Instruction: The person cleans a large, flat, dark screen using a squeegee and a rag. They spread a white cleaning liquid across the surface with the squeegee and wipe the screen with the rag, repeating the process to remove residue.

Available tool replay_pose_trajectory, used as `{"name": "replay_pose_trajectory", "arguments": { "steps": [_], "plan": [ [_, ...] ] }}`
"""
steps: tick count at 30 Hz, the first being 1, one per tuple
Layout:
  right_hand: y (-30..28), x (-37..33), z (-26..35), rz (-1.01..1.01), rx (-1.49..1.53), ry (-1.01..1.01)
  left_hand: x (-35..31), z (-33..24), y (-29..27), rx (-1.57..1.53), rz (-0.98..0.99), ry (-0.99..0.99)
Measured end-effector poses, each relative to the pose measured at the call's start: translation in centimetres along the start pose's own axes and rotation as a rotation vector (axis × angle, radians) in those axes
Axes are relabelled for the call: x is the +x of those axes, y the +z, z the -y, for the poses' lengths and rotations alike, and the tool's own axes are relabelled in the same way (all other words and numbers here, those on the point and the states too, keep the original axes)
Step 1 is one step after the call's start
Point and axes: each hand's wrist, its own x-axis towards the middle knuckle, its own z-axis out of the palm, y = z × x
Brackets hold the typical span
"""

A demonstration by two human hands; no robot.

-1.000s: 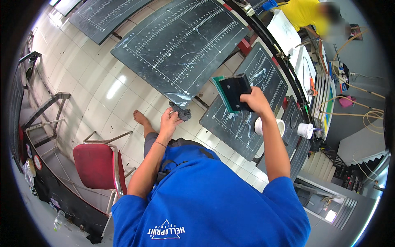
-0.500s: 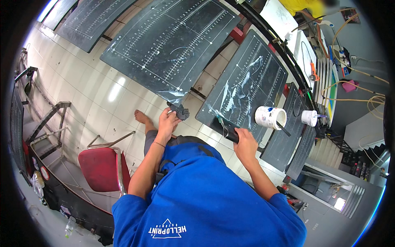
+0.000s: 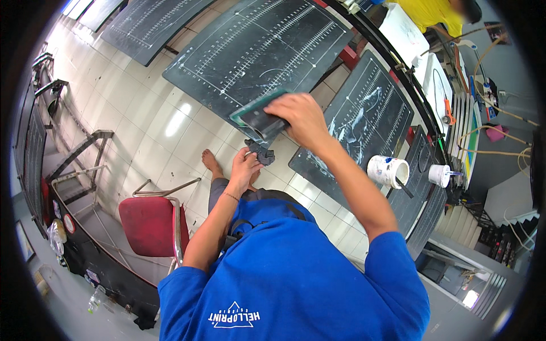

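My right hand (image 3: 301,116) grips a black squeegee (image 3: 260,121) with a green blade. The squeegee is over the near corner of a dark printing board (image 3: 239,48) marked with white scale lines; whether its blade touches the board, I cannot tell. Bunched in my left hand (image 3: 244,169) is a dark grey rag (image 3: 261,152), just below that corner. White paste smears cover part of a second dark board (image 3: 372,74) to the right. At that board's right edge stands a white tub (image 3: 382,170) with a dark handle sticking out of it.
A red-seated metal chair (image 3: 153,227) stands at my left. Farther right is a smaller white tub (image 3: 439,175). A curved black rail (image 3: 415,91) runs beyond the boards, and a person in yellow (image 3: 432,14) is behind it. More boards stand at the upper left.
My right hand has carried the squeegee left and away from me, from the smeared board to the corner of the larger one. The left hand keeps the rag. The view has shifted slightly.
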Motion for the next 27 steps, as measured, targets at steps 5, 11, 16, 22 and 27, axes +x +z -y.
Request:
{"name": "replay_pose_trajectory", "arguments": {
  "steps": [5,11,16,22,27],
  "plan": [
    [2.4,5.2,-1.7,0.185,-0.055,-0.209,0.7,1.2,1.0,-0.094,0.068,-0.088],
    [0.7,0.4,-1.7,0.285,-0.134,-0.214,1.6,2.3,1.9,-0.295,0.113,-0.066],
    [0.0,-2.4,-2.1,0.283,-0.143,-0.193,1.9,2.4,2.2,-0.269,0.127,-0.028],
    [0.2,-3.2,-2.0,0.224,-0.136,-0.194,2.2,2.0,3.7,-0.266,0.100,0.028],
    [-1.0,-4.2,-1.8,0.299,-0.155,-0.179,2.7,2.1,3.9,-0.237,0.113,0.052]
  ]
}}
